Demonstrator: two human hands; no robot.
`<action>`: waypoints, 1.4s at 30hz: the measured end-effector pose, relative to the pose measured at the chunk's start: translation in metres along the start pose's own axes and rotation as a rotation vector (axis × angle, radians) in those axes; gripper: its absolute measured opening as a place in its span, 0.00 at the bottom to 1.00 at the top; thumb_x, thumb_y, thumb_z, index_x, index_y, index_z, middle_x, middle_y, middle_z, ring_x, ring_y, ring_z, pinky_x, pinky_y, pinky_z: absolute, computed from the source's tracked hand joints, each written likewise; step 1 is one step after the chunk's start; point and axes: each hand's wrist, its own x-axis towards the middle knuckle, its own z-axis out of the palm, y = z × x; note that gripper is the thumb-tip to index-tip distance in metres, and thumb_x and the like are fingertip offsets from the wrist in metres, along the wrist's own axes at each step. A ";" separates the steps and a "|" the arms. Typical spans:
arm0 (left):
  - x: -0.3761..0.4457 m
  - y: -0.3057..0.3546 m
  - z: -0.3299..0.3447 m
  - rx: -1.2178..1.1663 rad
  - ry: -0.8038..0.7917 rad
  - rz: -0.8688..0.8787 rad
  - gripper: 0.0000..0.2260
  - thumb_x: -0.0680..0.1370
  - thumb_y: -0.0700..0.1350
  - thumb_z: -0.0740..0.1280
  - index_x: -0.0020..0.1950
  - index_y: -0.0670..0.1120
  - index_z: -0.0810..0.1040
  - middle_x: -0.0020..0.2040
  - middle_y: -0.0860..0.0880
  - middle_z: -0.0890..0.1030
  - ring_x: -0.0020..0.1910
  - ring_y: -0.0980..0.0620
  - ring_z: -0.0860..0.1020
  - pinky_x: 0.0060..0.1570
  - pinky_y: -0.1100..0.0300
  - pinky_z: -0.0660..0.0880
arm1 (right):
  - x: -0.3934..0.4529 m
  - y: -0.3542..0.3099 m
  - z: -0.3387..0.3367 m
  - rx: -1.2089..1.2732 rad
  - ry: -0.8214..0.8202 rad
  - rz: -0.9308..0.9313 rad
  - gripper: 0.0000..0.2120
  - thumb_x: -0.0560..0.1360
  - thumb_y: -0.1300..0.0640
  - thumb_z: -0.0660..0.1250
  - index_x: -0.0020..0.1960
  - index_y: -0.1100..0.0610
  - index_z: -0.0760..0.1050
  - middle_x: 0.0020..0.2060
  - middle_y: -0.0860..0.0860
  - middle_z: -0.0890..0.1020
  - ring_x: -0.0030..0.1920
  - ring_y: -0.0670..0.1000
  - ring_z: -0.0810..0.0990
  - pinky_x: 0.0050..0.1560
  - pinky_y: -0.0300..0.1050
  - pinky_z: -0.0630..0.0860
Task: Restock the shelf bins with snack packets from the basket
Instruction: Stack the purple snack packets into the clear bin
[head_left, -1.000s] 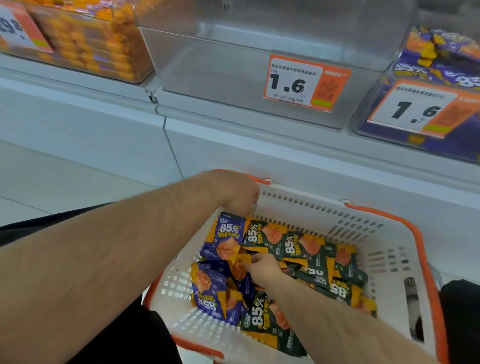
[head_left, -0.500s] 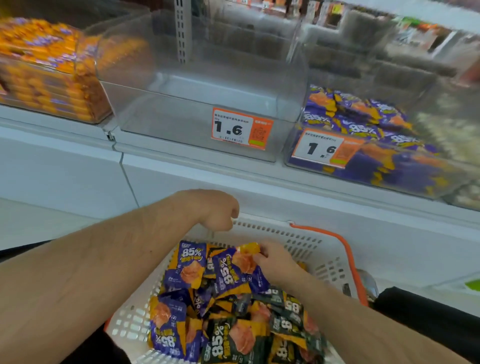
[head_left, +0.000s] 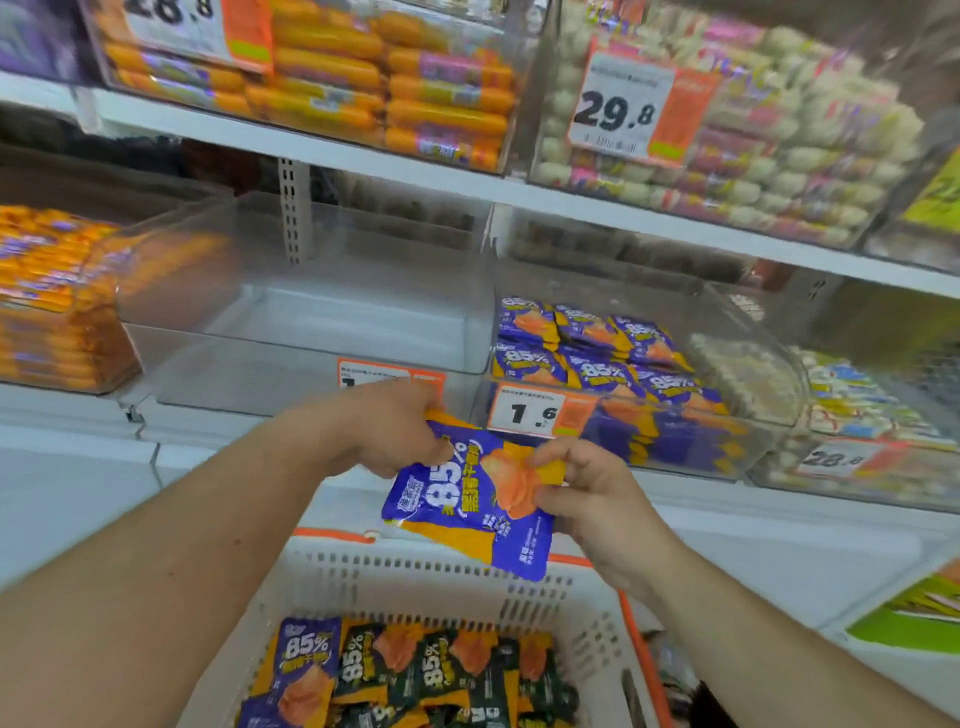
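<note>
Both hands hold a bunch of purple-and-yellow snack packets (head_left: 457, 499) above the white basket (head_left: 431, 577) with an orange rim. My left hand (head_left: 387, 428) grips the bunch's top left corner. My right hand (head_left: 587, 493) pinches its right edge. More purple and dark green packets (head_left: 410, 670) lie in the basket below. Straight ahead on the shelf stands a clear bin (head_left: 311, 332) with nothing in it. To its right, a second clear bin (head_left: 602, 358) holds matching purple packets behind a 1.6 price tag (head_left: 530, 413).
A bin of orange sausage packs (head_left: 52, 296) sits left of the bare bin. The upper shelf (head_left: 415, 179) carries more sausage packs and pale wrapped snacks with a 29.8 tag. Further bins of mixed snacks (head_left: 852, 400) stand at the right.
The camera has tilted up toward the shelf. My right hand lifted purple packets out of the basket, and my left hand left the basket rim and took hold of them too.
</note>
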 end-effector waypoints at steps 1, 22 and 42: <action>0.000 0.003 -0.001 -0.095 0.054 0.051 0.06 0.75 0.42 0.70 0.46 0.47 0.73 0.38 0.47 0.79 0.34 0.50 0.76 0.33 0.58 0.73 | -0.001 -0.005 -0.001 0.047 -0.006 0.004 0.13 0.62 0.70 0.67 0.45 0.59 0.77 0.38 0.55 0.84 0.34 0.54 0.82 0.32 0.44 0.77; 0.062 0.025 0.069 0.679 0.620 0.269 0.38 0.61 0.47 0.74 0.70 0.41 0.71 0.77 0.38 0.58 0.69 0.40 0.70 0.56 0.48 0.72 | 0.129 -0.090 -0.149 -0.064 0.850 0.026 0.15 0.78 0.70 0.53 0.55 0.54 0.71 0.41 0.52 0.76 0.29 0.50 0.74 0.25 0.41 0.66; 0.069 0.023 0.073 0.756 0.656 0.263 0.39 0.56 0.45 0.75 0.67 0.39 0.73 0.75 0.36 0.63 0.64 0.37 0.74 0.52 0.46 0.74 | 0.178 -0.062 -0.170 -0.795 0.830 0.329 0.13 0.75 0.56 0.70 0.54 0.64 0.76 0.39 0.57 0.79 0.39 0.56 0.79 0.36 0.47 0.73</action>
